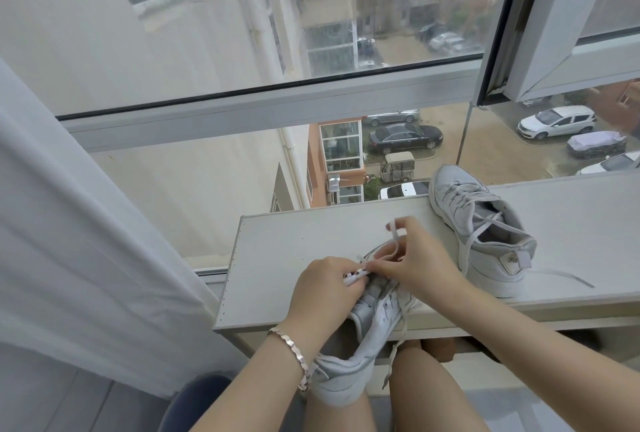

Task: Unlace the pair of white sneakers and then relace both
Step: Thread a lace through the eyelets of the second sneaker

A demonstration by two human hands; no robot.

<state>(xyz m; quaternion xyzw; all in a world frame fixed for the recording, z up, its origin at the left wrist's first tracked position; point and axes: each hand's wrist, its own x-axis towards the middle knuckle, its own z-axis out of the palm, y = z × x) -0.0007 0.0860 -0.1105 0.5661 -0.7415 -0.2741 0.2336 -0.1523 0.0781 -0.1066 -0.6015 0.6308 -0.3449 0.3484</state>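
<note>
Both hands work mid-frame: left hand (322, 288) grips the near sneaker (374, 324) by its eyelets, right hand (415, 258) pinches the lace (394, 237). Toe on the ledge (294, 241), heel overhanging. Second sneaker (485, 224) sits on the ledge, right of centre.

Near sneaker (375, 322): smooth white leather-look side, matt grey cloth at heel. Far sneaker (485, 224): grey mesh cloth front, smooth heel. Lace (394, 241): flat woven cloth. Board (277, 258): matt off-white, prob. laminate. Bracelet (292, 348): shiny metal, faceted links. Curtain (86, 241): sheer white cloth.
</note>
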